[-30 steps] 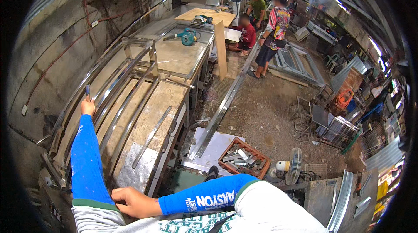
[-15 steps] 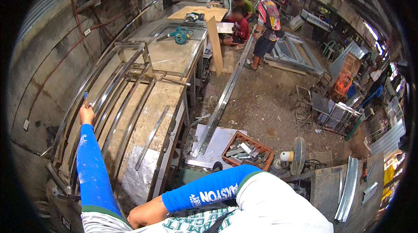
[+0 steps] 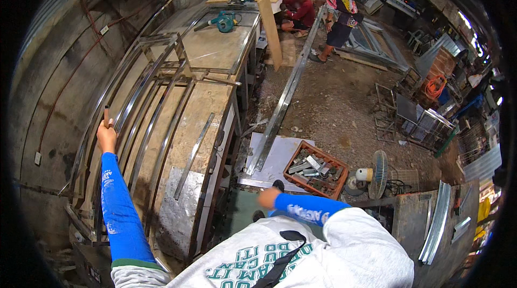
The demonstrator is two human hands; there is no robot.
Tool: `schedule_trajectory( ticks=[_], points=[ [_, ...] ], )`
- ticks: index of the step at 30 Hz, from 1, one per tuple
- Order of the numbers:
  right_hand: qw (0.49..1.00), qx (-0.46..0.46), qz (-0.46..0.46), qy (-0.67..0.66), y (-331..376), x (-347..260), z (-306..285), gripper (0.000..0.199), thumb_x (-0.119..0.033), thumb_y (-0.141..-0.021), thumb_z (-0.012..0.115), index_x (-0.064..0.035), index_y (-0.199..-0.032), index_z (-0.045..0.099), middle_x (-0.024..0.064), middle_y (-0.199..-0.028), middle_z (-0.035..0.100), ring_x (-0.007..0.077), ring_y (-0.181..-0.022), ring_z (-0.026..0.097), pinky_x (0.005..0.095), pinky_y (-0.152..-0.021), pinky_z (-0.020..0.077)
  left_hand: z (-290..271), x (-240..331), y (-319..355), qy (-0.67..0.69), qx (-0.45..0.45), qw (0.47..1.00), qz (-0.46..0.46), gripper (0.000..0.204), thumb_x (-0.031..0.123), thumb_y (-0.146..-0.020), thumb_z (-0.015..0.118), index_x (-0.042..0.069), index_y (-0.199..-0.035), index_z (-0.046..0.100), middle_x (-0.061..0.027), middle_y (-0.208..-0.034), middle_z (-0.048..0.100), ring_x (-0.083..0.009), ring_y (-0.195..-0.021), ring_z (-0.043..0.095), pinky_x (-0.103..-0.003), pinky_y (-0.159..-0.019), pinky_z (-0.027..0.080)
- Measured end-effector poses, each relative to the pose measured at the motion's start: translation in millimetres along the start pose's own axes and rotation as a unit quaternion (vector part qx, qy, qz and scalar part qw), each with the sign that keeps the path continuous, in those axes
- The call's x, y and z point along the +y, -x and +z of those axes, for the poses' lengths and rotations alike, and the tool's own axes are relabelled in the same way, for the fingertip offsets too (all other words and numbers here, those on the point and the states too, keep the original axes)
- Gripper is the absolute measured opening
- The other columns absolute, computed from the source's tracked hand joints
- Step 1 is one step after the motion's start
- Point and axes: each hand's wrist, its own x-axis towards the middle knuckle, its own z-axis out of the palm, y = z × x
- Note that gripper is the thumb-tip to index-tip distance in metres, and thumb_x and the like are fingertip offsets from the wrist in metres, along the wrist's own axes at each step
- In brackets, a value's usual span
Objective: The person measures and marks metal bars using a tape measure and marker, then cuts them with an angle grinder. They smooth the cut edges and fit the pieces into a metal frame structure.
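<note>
My left hand [image 3: 106, 137], at the end of a blue-sleeved arm stretched forward, is closed round a thin, flat upright object [image 3: 106, 113]. That object shows nearly edge-on, so its kind is unclear. Beside this hand, a frame of shiny metal tubes [image 3: 141, 94] lies along the workbench [image 3: 207, 102]. My right hand [image 3: 267, 198] is held in front of my body, right of the bench. Motion smears its fingers, and nothing can be made out in it.
A loose metal strip [image 3: 194, 156] and a teal power tool [image 3: 223, 21] lie on the bench. On the floor are a long metal channel [image 3: 285, 102], a crate of metal offcuts [image 3: 336, 177] and a fan [image 3: 378, 175]. Co-workers [image 3: 340, 5] are farther back.
My right hand has swung away from my left upper arm to the right. My left hand has stayed near the metal frame, its held object turned slightly. The view has shifted.
</note>
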Motion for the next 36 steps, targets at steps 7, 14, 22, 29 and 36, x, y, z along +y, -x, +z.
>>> schedule_trajectory(
  ticks=[7,14,22,29,36],
  points=[
    [0.8,0.035,0.52,-0.297,159.2,139.4,194.5,0.038,-0.026,-0.088,0.066,-0.0014,-0.114,0.081,0.0254,-0.118,0.076,0.0403,-0.113,0.074,0.0491,-0.098,0.059,4.8,3.2,2.2,-0.047,0.002,0.999,0.019,0.036,0.037,-0.105,0.064,0.007,-0.121,0.073,-0.022,-0.101,0.077,-0.0435,-0.098,0.073,-0.053,-0.082,0.054],
    [0.845,-0.052,0.469,-0.252,168.6,158.6,239.0,0.045,-0.03,-0.094,0.058,0.0012,-0.118,0.078,0.0267,-0.128,0.072,0.0409,-0.123,0.069,0.0483,-0.108,0.0534,27.8,-5.2,-11.9,0.036,-0.07,0.996,-0.038,0.033,0.036,-0.104,0.066,0.011,-0.125,0.074,-0.0209,-0.105,0.078,-0.0434,-0.101,0.074,-0.054,-0.085,0.055],
    [0.899,0.127,0.192,-0.372,11.8,61.3,114.9,0.036,-0.03,-0.09,0.068,-0.0042,-0.114,0.076,0.0254,-0.108,0.076,0.0447,-0.103,0.072,0.0541,-0.093,0.0563,23.5,-21.8,-27.3,-0.001,-0.047,0.999,0.011,0.031,0.031,-0.102,0.068,0.005,-0.118,0.074,-0.0251,-0.104,0.076,-0.0463,-0.102,0.072,-0.053,-0.086,0.053],
    [0.896,0.121,0.175,-0.391,10.3,14.6,73.4,0.039,-0.034,-0.092,0.067,-0.0068,-0.117,0.076,0.0236,-0.115,0.076,0.0434,-0.107,0.072,0.0536,-0.096,0.0556,16.2,-17.1,-14.2,-0.007,-0.069,0.997,0.014,0.029,0.027,-0.102,0.069,0.001,-0.114,0.074,-0.0239,-0.091,0.074,-0.0376,-0.086,0.072,-0.05,-0.08,0.052],
    [0.821,0.142,0.37,-0.412,17.5,59.8,205.7,0.037,-0.029,-0.089,0.062,0.0002,-0.103,0.081,0.0244,-0.111,0.076,0.0452,-0.104,0.072,0.0525,-0.094,0.0576,7.1,-18.1,-37.3,-0.002,-0.069,0.997,0.042,0.034,0.027,-0.104,0.067,0.002,-0.127,0.072,-0.0239,-0.103,0.075,-0.0368,-0.094,0.072,-0.049,-0.086,0.053]
  ],
)
